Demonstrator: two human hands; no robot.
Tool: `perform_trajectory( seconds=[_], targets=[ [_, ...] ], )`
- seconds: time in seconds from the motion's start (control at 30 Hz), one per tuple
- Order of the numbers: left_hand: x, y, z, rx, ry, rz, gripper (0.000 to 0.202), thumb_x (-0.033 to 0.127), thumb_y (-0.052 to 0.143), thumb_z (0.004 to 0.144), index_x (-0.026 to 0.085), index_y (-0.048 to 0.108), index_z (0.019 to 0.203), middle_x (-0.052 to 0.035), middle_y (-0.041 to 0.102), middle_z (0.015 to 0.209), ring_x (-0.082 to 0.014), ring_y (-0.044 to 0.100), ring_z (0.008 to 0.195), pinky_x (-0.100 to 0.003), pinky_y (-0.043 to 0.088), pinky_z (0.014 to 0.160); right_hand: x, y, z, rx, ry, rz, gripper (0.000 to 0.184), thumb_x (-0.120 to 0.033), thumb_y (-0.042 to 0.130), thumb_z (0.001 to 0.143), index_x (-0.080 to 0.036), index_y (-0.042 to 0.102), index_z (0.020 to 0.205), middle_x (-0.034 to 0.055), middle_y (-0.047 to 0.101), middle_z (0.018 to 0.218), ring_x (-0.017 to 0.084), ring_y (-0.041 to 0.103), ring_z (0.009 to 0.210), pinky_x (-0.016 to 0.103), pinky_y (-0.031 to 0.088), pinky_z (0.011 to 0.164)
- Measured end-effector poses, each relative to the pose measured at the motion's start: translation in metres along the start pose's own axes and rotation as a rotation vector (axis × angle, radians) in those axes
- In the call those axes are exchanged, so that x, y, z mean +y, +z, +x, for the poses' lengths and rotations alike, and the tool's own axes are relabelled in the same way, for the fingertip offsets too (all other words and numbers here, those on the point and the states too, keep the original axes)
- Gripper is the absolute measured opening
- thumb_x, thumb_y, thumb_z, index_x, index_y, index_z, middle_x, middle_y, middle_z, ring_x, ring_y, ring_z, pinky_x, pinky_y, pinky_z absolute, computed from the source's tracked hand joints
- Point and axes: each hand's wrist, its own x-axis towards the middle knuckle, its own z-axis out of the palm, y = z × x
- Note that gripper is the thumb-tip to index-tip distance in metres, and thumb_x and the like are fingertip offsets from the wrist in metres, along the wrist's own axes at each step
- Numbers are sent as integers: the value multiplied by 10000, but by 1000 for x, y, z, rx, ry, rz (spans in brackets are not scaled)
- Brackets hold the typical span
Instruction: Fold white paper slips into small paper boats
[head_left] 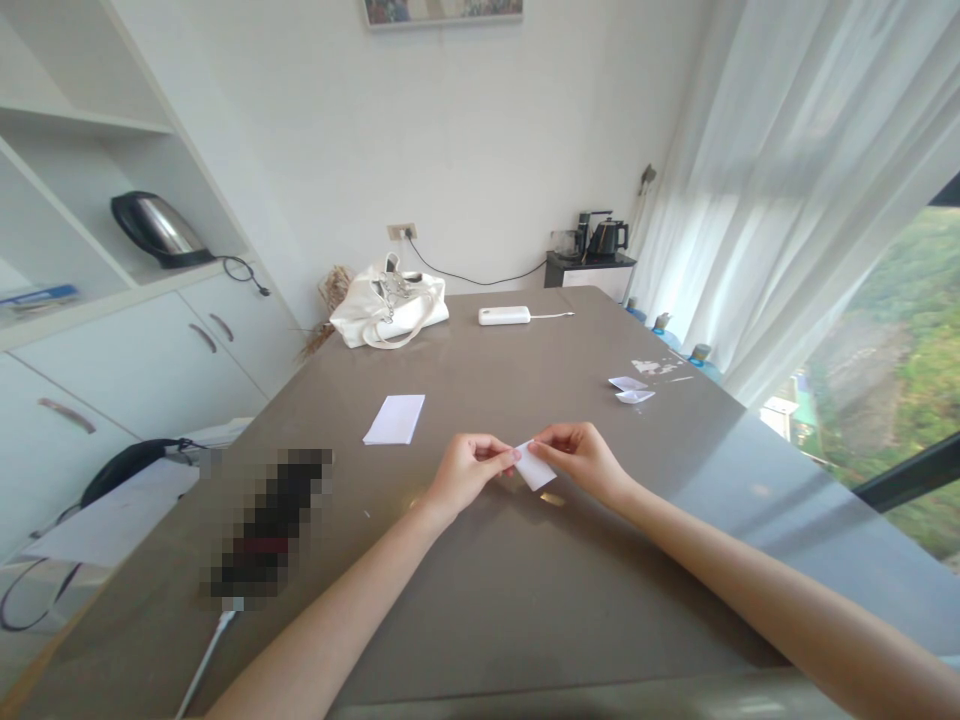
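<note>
A small folded sheet of white paper (535, 469) is held above the table (480, 600) between both hands. My left hand (474, 468) pinches its left corner between thumb and fingers. At its upper right edge, my right hand (577, 455) grips the same paper, thumb and forefinger pressed together. The fingers cover parts of its edges. Further left on the tabletop lies a stack of white paper sheets (395, 419). Two small folded paper boats (634, 396) rest to the right, beyond my right hand.
A white handbag (394, 305) and a white power bank (504, 316) with a short cable sit at the far side. A blurred-out dark object (270, 525) with a white cable (206, 660) lies at the left. Water bottles (701, 358) stand past the right edge, by the curtain.
</note>
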Motion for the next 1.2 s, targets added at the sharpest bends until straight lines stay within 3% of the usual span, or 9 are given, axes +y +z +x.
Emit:
perform_trajectory(
  seconds=[0.2,0.3,0.37,0.57,0.77,0.93,1.1,1.2],
  targets=[
    [0,2,0,3,-16,-69,231,347,692,706,120,673,670,-27,658,614,-121,577,579,-218,424,584,-3,1,-1,-14,1,64,297,-418,649,733,-124,690,731,47,678,671,145,578,586,244,418,542],
    [-3,4,1,-106,-37,-108,286,399,643,753,116,683,764,-42,676,677,-122,593,596,-212,425,567,-4,1,-1,9,7,93,296,-416,652,732,-122,687,729,44,673,655,139,568,571,244,412,539],
    [-5,5,1,-160,-15,-71,342,435,598,785,108,682,732,-49,668,640,-124,592,582,-213,426,560,-2,1,-1,26,6,109,298,-419,658,727,-122,686,725,46,674,653,144,573,573,250,419,550],
    [-4,8,0,-104,25,20,388,475,591,777,118,661,642,-44,650,568,-129,584,527,-217,435,526,1,1,-1,43,22,138,301,-430,675,708,-130,688,722,51,683,671,164,592,598,266,436,576],
    [-5,10,-2,-188,9,16,428,494,548,802,109,663,652,-71,684,626,-112,581,503,-204,439,509,0,2,-1,66,34,178,311,-438,681,697,-128,686,711,46,669,650,149,570,572,261,434,558],
    [-6,11,-3,-148,9,49,418,488,558,794,109,663,652,-79,693,626,-119,590,500,-206,444,504,-1,4,-1,87,61,196,325,-445,689,683,-122,687,715,52,668,647,148,563,567,259,431,545],
    [-5,14,-4,-210,-22,28,449,494,516,822,96,663,674,-90,696,629,-105,574,473,-198,436,479,-2,4,-1,129,62,244,294,-418,704,670,-126,692,703,45,666,636,140,555,556,252,421,537],
    [-3,15,-6,-168,-12,63,434,488,535,813,98,661,670,-78,678,577,-107,566,456,-202,435,477,-3,4,-1,140,65,271,286,-419,712,656,-136,697,690,51,676,651,150,569,569,263,435,555]
  ],
)
